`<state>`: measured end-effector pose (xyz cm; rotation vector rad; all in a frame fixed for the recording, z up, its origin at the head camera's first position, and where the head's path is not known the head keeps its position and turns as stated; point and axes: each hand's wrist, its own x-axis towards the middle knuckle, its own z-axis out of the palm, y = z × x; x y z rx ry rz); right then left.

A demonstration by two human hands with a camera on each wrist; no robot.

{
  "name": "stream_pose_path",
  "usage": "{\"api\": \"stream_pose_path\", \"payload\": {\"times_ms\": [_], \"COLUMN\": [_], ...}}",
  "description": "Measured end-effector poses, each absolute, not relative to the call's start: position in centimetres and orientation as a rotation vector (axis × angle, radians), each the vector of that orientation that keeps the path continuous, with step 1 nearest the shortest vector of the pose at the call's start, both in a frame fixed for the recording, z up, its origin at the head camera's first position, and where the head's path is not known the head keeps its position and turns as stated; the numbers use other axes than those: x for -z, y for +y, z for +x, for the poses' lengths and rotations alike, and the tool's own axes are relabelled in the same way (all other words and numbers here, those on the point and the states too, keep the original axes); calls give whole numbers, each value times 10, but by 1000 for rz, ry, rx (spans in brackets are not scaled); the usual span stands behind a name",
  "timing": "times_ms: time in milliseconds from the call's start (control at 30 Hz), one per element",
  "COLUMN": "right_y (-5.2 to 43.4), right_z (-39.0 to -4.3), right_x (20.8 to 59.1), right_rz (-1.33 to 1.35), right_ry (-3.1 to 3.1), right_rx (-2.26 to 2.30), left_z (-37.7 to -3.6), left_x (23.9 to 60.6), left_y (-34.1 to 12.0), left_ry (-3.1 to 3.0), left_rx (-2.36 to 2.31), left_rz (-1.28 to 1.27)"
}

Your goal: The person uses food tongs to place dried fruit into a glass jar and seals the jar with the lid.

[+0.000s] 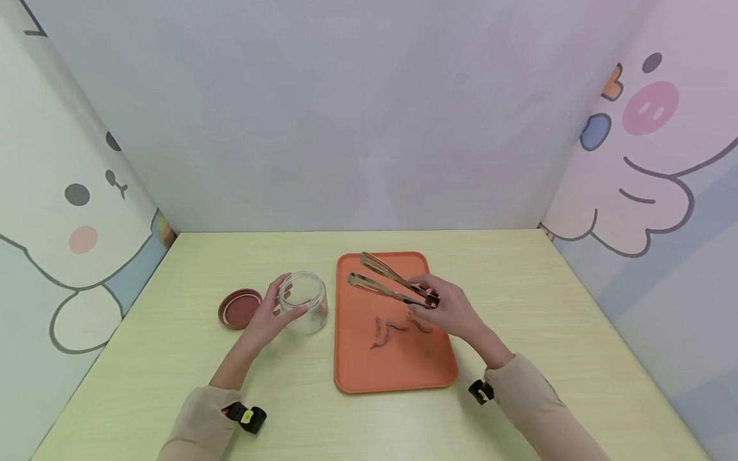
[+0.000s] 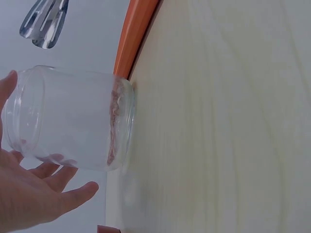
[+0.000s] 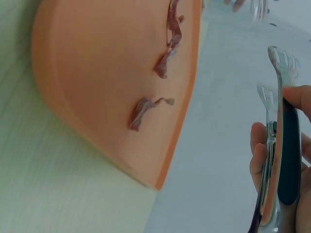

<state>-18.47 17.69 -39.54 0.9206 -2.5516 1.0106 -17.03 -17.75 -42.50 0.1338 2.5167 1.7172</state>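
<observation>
With thumb and fingers spread around its upper part, my left hand (image 1: 266,325) holds a clear glass jar (image 1: 314,315) upright on the table. Reddish-brown strips (image 2: 114,121) lie along the jar's bottom in the left wrist view. My right hand (image 1: 453,310) grips metal tongs (image 1: 377,286) with dark handles. The tongs' arms are spread, nothing between their slotted tips, over the far part of an orange tray (image 1: 398,374). Several thin, dried-meat-like strips (image 3: 141,114) lie on the tray beneath the right hand and tongs.
A round reddish-brown lid (image 1: 241,310) lies on the table left of the jar, behind the left hand. The tray stands just right of the jar. A grey wall (image 1: 357,128) closes off the back, with cartoon-printed panels (image 1: 651,160) at both sides.
</observation>
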Motion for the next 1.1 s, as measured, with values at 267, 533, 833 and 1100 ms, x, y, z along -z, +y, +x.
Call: {"api": "stream_pose_path", "payload": {"times_ms": [267, 533, 833, 1100], "right_y": [197, 215, 240, 261], "right_z": [-177, -171, -165, -157], "right_x": [403, 405, 412, 419], "right_rz": [835, 810, 870, 901], "right_ry": [-2593, -2629, -2636, -2642], "right_rx": [-955, -977, -966, -942], "left_z": [-171, -171, -171, -172], "left_x": [425, 426, 425, 426], "left_y": [-178, -178, -178, -178], "left_ry": [2514, 2515, 2523, 2519], "left_rx": [-1720, -1723, -1712, -1722], "left_rz": [125, 130, 126, 115]}}
